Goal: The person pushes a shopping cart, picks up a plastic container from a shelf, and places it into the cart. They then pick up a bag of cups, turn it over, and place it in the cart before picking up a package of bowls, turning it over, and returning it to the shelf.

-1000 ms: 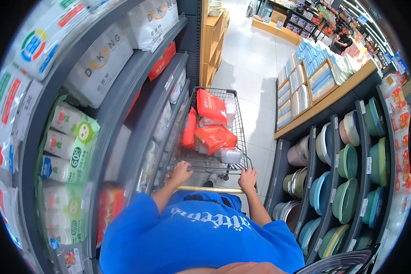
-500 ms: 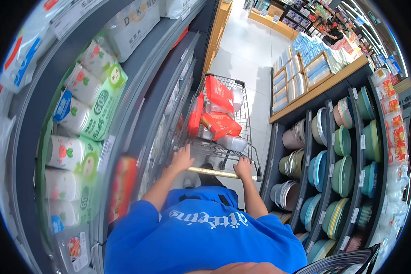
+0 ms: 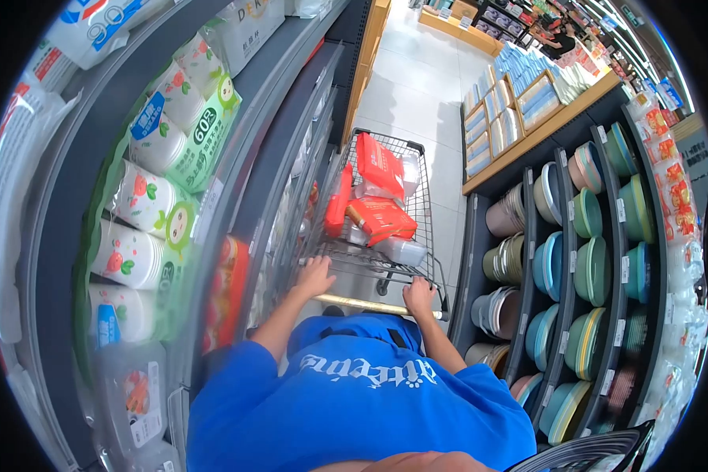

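A wire shopping cart [image 3: 426, 206] is in front of me, with a pale yellowish handle bar [image 3: 362, 304] across its near end. My left hand [image 3: 316, 277] is closed at the handle's left end. At the right end my right hand [image 3: 419, 297] is wrapped around the bar, its fingers partly hidden. Several red packages lie in the basket, among them an upright one [image 3: 381, 164] and a tilted one [image 3: 381, 219]. A clear plastic container [image 3: 403, 251] sits at the near end of the basket.
Close on the left runs a shelf with green packs of paper cups [image 3: 141, 252]. To the right, a rack [image 3: 532, 236] holds stacked bowls and basins [image 3: 591, 267]. Folded towels [image 3: 539, 110] fill a wooden display ahead. Tiled floor [image 3: 417, 79] continues forward; a person [image 3: 557, 39] stands far off.
The left shelf's paper cups and the right rack's basins have slid toward me in view as the cart and I move forward. Both hands keep their places on the handle.
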A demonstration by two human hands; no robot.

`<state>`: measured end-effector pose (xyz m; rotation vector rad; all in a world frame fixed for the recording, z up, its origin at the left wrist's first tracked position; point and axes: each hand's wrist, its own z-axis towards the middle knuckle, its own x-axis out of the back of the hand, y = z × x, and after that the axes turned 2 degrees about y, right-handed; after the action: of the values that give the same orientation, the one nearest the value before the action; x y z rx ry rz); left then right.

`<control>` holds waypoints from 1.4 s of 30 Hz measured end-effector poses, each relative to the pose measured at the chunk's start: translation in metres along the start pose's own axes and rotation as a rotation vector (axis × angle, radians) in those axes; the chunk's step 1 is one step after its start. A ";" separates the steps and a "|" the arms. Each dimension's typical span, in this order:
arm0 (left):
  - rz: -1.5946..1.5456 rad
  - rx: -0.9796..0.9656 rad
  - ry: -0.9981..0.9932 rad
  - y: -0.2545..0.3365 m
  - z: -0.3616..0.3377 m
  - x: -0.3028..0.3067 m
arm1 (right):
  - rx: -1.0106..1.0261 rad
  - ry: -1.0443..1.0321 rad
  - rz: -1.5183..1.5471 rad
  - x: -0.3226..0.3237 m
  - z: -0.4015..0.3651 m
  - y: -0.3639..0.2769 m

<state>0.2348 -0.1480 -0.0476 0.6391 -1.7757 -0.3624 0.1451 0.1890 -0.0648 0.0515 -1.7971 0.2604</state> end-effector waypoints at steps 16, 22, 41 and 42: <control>-0.122 0.202 0.213 0.031 -0.125 -0.079 | 0.091 -0.063 0.111 -0.016 -0.114 0.066; -0.323 0.203 0.244 0.030 -0.171 -0.129 | 0.187 0.127 0.294 -0.017 -0.196 0.084; -0.288 0.335 0.362 0.079 -0.324 -0.219 | 0.207 0.099 0.368 -0.050 -0.329 0.134; -0.335 0.314 0.331 0.075 -0.330 -0.223 | 0.211 0.097 0.376 -0.051 -0.333 0.137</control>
<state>0.5750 0.0700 -0.0834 1.1581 -1.4165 -0.1880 0.4518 0.3854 -0.0618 -0.1489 -1.6686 0.7085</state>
